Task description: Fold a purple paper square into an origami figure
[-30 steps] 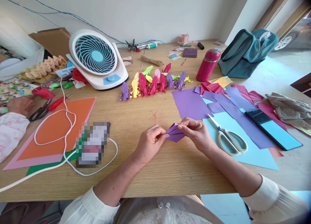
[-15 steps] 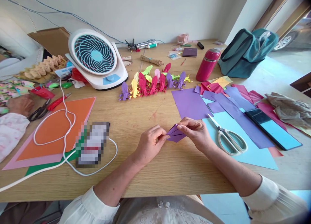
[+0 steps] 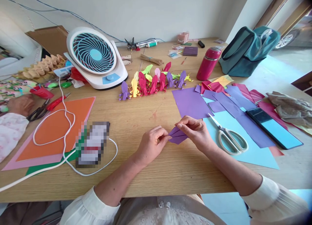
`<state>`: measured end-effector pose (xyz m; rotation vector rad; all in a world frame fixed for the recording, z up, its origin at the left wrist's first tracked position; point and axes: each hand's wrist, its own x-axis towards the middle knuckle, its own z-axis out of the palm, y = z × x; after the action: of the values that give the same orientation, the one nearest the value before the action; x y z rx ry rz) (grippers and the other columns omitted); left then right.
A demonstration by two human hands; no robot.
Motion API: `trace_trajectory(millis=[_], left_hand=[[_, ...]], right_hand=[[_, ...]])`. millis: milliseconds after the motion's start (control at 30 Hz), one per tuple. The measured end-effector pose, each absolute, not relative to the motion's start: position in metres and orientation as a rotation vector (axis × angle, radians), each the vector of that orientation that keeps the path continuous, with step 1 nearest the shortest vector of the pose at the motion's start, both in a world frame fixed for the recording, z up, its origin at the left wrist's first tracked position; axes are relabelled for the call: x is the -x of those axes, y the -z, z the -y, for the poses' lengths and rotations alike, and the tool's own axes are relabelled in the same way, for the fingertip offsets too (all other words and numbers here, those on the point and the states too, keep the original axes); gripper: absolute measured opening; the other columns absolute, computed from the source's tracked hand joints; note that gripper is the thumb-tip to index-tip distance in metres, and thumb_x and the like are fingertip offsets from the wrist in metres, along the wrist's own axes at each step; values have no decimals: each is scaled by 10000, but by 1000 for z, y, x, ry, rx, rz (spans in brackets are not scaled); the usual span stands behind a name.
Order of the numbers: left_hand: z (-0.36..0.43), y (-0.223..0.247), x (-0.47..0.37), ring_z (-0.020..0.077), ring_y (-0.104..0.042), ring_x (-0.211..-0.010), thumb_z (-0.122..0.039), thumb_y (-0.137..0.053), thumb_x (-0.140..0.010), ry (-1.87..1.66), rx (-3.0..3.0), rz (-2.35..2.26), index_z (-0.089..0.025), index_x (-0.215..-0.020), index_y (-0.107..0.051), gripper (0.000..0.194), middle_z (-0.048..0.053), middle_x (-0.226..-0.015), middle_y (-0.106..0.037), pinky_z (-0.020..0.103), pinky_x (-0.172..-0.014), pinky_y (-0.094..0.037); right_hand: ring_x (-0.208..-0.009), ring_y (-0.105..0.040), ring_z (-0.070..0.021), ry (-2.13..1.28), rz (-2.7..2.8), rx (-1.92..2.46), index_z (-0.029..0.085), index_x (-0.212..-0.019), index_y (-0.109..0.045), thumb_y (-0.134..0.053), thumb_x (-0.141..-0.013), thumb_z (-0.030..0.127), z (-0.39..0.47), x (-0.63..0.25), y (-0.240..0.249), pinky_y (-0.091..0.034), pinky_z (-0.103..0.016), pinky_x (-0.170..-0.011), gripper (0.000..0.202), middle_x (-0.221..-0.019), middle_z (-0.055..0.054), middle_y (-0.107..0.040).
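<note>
Between my two hands is a small piece of folded purple paper (image 3: pixel 177 136) with crease lines along it. My left hand (image 3: pixel 154 141) pinches its narrow left tip between thumb and forefinger. On the other side, my right hand (image 3: pixel 196 132) grips its upper right edge, thumb in front, the fingers curled behind. The paper is held just above the wooden table (image 3: pixel 146 179). To the right, white-handled scissors (image 3: pixel 230 138) lie on a light blue sheet (image 3: pixel 258 159). A flat purple sheet (image 3: pixel 191 103) lies behind my right hand.
Folded paper figures (image 3: pixel 153 83) in several colours stand in rows beyond my hands. A fan (image 3: pixel 95 56), a red bottle (image 3: pixel 208 64) and a teal bag (image 3: pixel 246 56) are farther back. At left, a white cable (image 3: pixel 64 134) crosses orange paper (image 3: pixel 51 130), near another person's hand (image 3: pixel 20 104).
My right hand's fingers have lifted and shifted slightly on the folded purple paper. The left pinch stays nearly in place, and the view has moved a little.
</note>
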<state>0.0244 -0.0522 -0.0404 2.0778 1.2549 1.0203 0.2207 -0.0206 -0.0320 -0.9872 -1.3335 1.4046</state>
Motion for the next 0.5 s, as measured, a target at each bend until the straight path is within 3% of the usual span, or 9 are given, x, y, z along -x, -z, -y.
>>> trace_trajectory(millis=[300, 433, 500], left_hand=[[51, 41, -25, 93, -484, -631, -165, -638, -887, -983, -1912, -1224, -169, -672, -536, 238, -43, -659, -539, 216, -613, -356], [46, 43, -22, 83, -431, -559, -275, -630, -886, -1009, -1686, -1251, -171, -660, -526, 270, -56, -595, -478, 205, -549, -337], [44, 45, -20, 84, -448, -547, -340, -630, -884, -1027, -1567, -1275, -173, -675, -532, 285, -57, -588, -478, 203, -550, -360]], right_hand=[[-534, -550, -121, -1415, 1376, 1058, 176, -725, -649, -740, -788, 584, 18, -223, 33, -443, -243, -492, 422, -629, -6, -645], [-784, -653, -172, -1423, 1361, 1097, 194, -962, -740, -671, -838, 618, 14, -228, 31, -511, -277, -689, 448, -906, -51, -741], [-849, -655, -183, -1419, 1381, 1091, 202, -980, -744, -669, -845, 611, 13, -229, 32, -509, -290, -755, 438, -943, -49, -743]])
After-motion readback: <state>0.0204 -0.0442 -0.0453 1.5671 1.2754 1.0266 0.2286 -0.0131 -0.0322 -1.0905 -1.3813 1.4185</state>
